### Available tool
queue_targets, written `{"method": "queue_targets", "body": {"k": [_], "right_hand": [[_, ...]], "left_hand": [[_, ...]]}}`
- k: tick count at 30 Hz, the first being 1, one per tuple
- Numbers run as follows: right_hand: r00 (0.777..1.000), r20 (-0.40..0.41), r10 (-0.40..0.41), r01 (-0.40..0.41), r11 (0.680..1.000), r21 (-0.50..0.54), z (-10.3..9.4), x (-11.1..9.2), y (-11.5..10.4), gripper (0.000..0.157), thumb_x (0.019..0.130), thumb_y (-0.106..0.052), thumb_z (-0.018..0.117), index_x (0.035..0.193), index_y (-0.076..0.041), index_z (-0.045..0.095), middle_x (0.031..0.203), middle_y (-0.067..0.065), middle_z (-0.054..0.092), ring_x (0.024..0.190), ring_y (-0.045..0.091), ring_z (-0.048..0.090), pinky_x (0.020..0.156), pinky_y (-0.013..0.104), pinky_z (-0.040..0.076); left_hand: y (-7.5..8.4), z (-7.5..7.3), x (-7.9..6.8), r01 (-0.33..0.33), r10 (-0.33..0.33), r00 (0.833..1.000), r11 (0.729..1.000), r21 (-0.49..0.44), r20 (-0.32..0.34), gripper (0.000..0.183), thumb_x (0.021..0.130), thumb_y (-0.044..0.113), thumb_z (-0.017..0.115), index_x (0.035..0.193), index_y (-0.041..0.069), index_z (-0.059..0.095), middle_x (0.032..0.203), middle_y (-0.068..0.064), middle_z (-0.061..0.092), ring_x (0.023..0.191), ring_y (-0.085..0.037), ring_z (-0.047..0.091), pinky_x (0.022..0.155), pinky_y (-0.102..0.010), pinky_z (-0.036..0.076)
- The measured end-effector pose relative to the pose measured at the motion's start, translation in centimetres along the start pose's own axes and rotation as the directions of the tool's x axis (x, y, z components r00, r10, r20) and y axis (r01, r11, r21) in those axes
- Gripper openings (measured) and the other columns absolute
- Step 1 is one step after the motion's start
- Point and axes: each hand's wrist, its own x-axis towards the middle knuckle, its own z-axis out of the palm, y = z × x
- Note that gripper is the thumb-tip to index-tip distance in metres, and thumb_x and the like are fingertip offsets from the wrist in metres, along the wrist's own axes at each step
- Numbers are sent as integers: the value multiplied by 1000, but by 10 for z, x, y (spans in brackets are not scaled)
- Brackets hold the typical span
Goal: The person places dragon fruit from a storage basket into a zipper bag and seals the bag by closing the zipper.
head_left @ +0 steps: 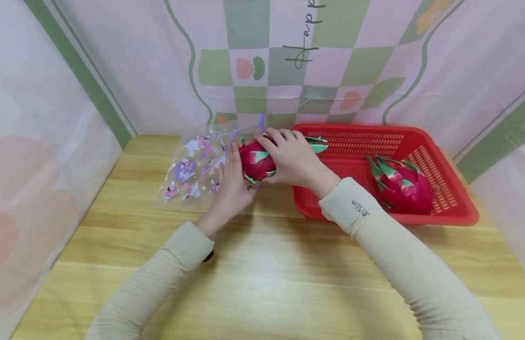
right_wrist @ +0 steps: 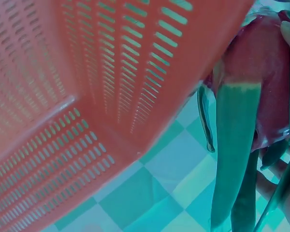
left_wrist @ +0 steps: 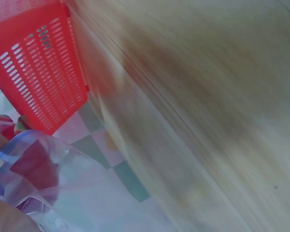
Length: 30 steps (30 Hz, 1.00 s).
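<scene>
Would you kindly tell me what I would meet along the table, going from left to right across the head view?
Clear printed bag, left hand, held dragon fruit, right hand, red basket with a second dragon fruit inside.

Right hand (head_left: 293, 158) grips green-scaled magenta dragon fruit (head_left: 253, 161) at mouth of clear cartoon-print plastic bag (head_left: 194, 172); left hand (head_left: 233, 184) holds bag. Second magenta dragon fruit (head_left: 406, 190) sits in red perforated plastic basket (head_left: 451, 215).
</scene>
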Motion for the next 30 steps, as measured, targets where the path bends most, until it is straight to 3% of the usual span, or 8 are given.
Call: {"method": "queue_targets", "body": {"k": [4, 19, 30], "right_hand": [[1000, 22, -22, 23, 999, -23, 4, 3, -4, 96, 66, -52, 81, 142, -9, 41, 139, 17, 47, 122, 38, 49, 101, 52, 45], [992, 126, 25, -19, 999, -46, 9, 13, -11, 99, 66, -56, 78, 140, -1, 41, 138, 16, 50, 123, 36, 51, 104, 49, 45], [966, 253, 45, -21, 995, -98, 17, 22, -21, 99, 65, -59, 78, 139, -3, 42, 132, 16, 51, 117, 37, 53, 99, 50, 48]], "left_hand": [[-1, 0, -2, -6, 6, 1000, 1000, 7, 7, 109, 80, 8, 71, 151, 0, -12, 162, -17, -1, 150, -36, 6, 117, -65, 5], [-7, 4, -2, 0, -1, 1000, 999, 41, 9, 104, 86, 19, 68, 151, -2, -9, 162, -17, 4, 150, -32, 7, 119, -62, 7], [-13, 9, -7, 13, -16, 998, 998, 54, 53, 107, 81, 8, 70, 151, -1, -11, 161, -18, -2, 150, -32, 2, 119, -60, 5]]}}
